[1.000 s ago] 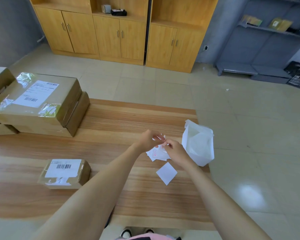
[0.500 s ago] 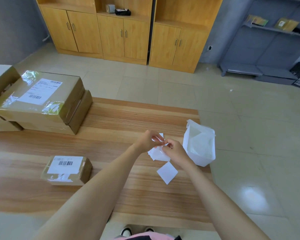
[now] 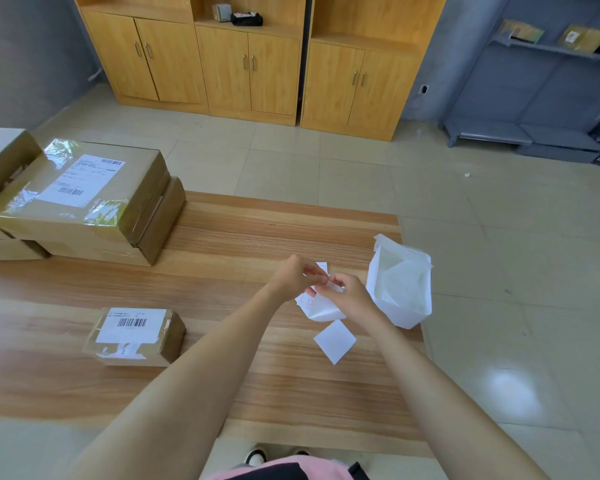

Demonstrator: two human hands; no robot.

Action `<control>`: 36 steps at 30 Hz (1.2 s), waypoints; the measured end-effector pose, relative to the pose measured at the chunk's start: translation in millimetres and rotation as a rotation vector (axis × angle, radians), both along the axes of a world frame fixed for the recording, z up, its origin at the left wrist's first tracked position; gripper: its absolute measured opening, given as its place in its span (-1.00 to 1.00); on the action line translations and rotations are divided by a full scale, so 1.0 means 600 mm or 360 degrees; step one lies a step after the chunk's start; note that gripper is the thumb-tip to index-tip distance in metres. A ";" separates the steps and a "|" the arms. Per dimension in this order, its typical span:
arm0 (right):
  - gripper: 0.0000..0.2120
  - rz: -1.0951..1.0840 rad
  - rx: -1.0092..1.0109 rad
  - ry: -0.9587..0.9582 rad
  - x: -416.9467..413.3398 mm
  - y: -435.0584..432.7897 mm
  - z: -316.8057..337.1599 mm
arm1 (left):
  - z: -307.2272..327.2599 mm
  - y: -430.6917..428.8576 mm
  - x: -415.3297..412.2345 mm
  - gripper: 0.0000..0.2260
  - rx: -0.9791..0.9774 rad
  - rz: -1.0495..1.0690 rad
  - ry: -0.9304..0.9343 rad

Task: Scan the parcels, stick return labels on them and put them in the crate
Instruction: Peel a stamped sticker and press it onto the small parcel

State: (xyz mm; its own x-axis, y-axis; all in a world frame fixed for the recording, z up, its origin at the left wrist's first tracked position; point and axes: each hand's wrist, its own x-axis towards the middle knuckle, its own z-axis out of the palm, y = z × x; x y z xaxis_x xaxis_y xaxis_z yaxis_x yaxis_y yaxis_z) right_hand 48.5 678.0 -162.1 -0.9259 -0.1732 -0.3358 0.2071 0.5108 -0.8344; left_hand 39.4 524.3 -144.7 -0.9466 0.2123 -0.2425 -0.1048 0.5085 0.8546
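Label (image 3: 324, 311): white sheet with red print, held in the air above the table (image 3: 222, 237), over its right part.

Surface: wooden table, striped grain. Tiled floor (image 3: 326, 161) beyond the table's far edge. Past that, wooden cabinets (image 3: 250, 57) along the wall and a grey shelf (image 3: 534, 98) off the table's far right corner.

Fingers: left hand (image 3: 293, 277) is curled, with thumb and forefinger pinching the label's upper edge. Right hand (image 3: 352, 297) is curled as well and pinches the same edge, fingertips of both hands nearly meeting. The label's lower part curls loose below the right hand.

Containers: white bag (image 3: 400, 282) stands open at the table's right edge, with crumpled white sheets inside.

Other things: loose white square (image 3: 335, 341) lies flat on the table, on its right part. Small parcel (image 3: 136, 336) with a barcode sticker sits on the table's near left part. Stacked parcels (image 3: 80, 192), taped, sit at the table's far left.
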 end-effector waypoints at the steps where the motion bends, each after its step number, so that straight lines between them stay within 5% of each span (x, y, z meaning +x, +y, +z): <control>1: -0.75 0.0008 0.0001 0.0009 0.000 0.000 0.000 | 0.000 0.000 0.000 -0.88 0.0005 0.0007 0.0003; 21: -0.85 -0.0037 0.0031 0.0032 0.000 0.001 0.000 | 0.003 0.006 -0.001 -0.87 0.0033 0.0069 -0.0107; 36: -0.73 -0.0039 -0.0009 0.0123 0.000 -0.007 0.002 | -0.005 -0.003 -0.007 -0.84 0.0008 0.0093 -0.0062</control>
State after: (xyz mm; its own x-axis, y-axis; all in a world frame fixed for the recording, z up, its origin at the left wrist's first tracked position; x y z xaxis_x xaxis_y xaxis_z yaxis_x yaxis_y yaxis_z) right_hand 48.6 674.0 -161.0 -0.9529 -0.1521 -0.2625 0.1544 0.5016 -0.8512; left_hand 35.2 522.4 -147.5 -0.9473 0.1582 -0.2785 -0.1676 0.4963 0.8519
